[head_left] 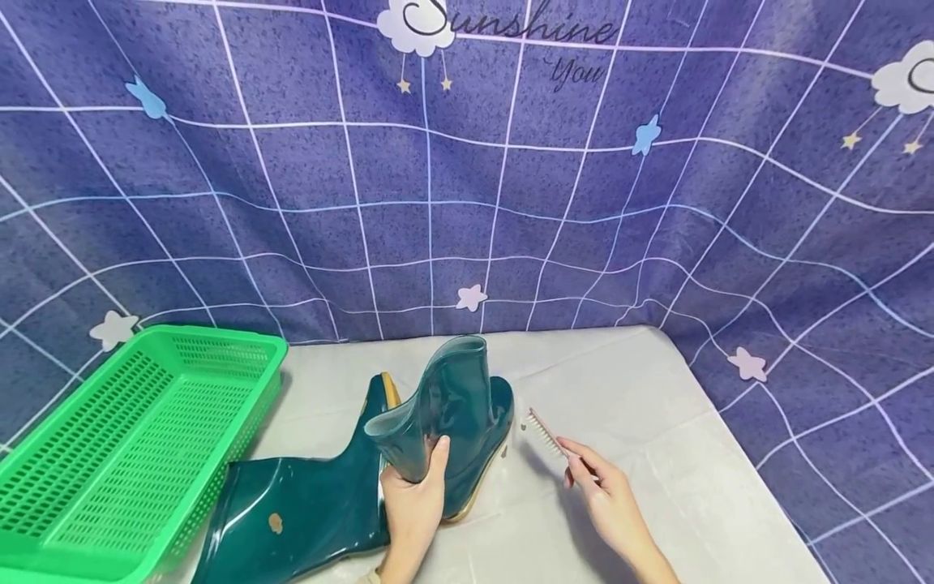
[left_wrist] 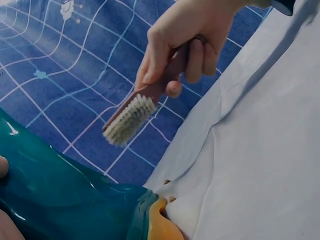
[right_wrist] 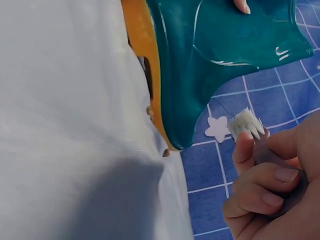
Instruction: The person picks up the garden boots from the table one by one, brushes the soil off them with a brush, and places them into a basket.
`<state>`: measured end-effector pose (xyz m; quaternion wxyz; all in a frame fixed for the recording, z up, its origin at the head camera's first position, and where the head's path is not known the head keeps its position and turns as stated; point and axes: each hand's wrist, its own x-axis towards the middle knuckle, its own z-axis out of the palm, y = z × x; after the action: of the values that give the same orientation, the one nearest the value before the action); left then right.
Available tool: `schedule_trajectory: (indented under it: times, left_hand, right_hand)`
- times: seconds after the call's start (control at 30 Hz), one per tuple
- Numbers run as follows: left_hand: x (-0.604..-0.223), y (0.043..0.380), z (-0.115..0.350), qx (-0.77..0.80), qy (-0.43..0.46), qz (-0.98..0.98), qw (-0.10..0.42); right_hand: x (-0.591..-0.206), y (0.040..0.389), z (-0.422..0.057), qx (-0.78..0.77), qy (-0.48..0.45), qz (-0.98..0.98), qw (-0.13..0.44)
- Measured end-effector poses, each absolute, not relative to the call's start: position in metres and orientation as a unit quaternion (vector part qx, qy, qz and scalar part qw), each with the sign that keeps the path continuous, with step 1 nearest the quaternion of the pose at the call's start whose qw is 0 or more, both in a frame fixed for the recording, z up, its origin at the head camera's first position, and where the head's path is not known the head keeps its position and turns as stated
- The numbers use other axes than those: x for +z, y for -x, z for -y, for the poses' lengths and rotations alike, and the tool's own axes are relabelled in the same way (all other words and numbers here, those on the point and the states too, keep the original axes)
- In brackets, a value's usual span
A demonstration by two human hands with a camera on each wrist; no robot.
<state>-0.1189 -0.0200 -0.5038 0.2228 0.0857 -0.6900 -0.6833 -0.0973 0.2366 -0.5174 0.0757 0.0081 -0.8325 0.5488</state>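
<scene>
A dark green rubber boot [head_left: 467,397] with a yellowish sole stands on the white-covered table. My left hand [head_left: 414,507] grips its shaft, thumb on the outer side. To the boot's right, my right hand [head_left: 609,501] holds a brush [head_left: 544,435] by its handle. Pale bristles [left_wrist: 131,119] and a reddish-brown back show in the left wrist view; the brush is apart from the boot. A second green boot [head_left: 314,499] lies on its side to the left, bearing a brown patch [head_left: 275,523]. Part of it is hidden behind my left hand and the standing boot.
A green perforated plastic basket [head_left: 273,357] stands at the left of the table. Small brown crumbs [left_wrist: 172,199] lie on the white cover [head_left: 700,487] beside the boot's sole. A blue-purple gridded curtain [head_left: 467,178] with stars and clouds hangs behind the table and along its sides.
</scene>
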Motion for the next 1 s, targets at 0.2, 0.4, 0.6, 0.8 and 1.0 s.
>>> schedule_trajectory:
  times: [0.2, 0.4, 0.6, 0.8, 1.0]
  left_hand:
    - [-0.503, 0.114, 0.02, -0.683, -0.1, 0.681, 0.244]
    - [-0.497, 0.113, 0.023, -0.672, -0.082, 0.681, 0.278]
    - [-0.488, 0.111, 0.03, -0.663, -0.081, 0.684, 0.295]
    - [-0.481, 0.11, 0.037, -0.655, -0.082, 0.682, 0.315]
    - [-0.474, 0.11, 0.043, -0.661, -0.08, 0.673, 0.324]
  right_hand:
    - [-0.53, 0.092, -0.232, 0.551, 0.013, 0.831, 0.07]
    - [-0.533, 0.091, -0.229, 0.549, 0.021, 0.833, 0.07]
    - [-0.531, 0.092, -0.229, 0.552, 0.017, 0.831, 0.063]
    - [-0.529, 0.094, -0.229, 0.55, 0.013, 0.833, 0.063]
    - [-0.529, 0.094, -0.23, 0.549, 0.009, 0.833, 0.06]
